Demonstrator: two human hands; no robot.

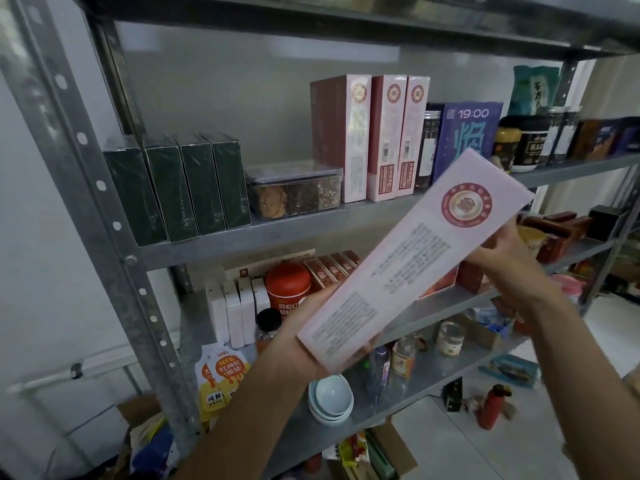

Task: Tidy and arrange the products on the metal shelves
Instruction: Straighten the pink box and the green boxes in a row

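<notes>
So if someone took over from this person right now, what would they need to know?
Left hand holds the lower end of the pink box and right hand the upper end; it is tilted, off the shelves.
Three matching pink boxes stand upright on the upper shelf, beside a clear container and four green boxes.
Left: shelve this box, probably with its matches. The lower shelves look jumbled.

A white wall (38, 289) lies left of the grey metal shelving (311, 223), whose perforated upright (86, 161) slants down the frame. Low on that wall runs a thin pale pipe (41, 381). Below, at right, the floor (450, 455) is pale and smooth, lit softly and evenly with no hard shadows.
</notes>
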